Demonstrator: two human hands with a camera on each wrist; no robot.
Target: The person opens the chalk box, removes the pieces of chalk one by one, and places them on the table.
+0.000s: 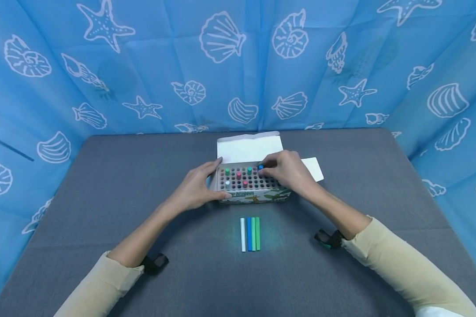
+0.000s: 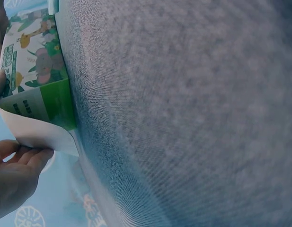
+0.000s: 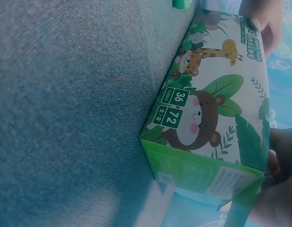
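Note:
A cardboard chalk box [image 1: 254, 197] printed with animals sits on the table, its top opened on a tray of small holes. My left hand [image 1: 194, 187] grips its left end, thumb at the front and fingers toward the back corner; in the left wrist view a white end flap [image 2: 44, 135] lies by the fingers. With thumb and fingertips, my right hand [image 1: 288, 169] pinches a blue chalk stick [image 1: 260, 167] upright at the tray's back right. Several other chalks stand in the holes, among them a green one [image 1: 227, 171], a pink one [image 1: 239, 175] and a white one [image 1: 228, 185].
In front of the box lie a white chalk [image 1: 243, 234], a blue chalk [image 1: 249, 234] and two green chalks [image 1: 258, 234], side by side on the grey tabletop [image 1: 143, 176]. The box's white lid [image 1: 250, 149] leans back, and a side flap [image 1: 312, 169] sticks out right. A blue curtain [image 1: 154, 79] hangs behind.

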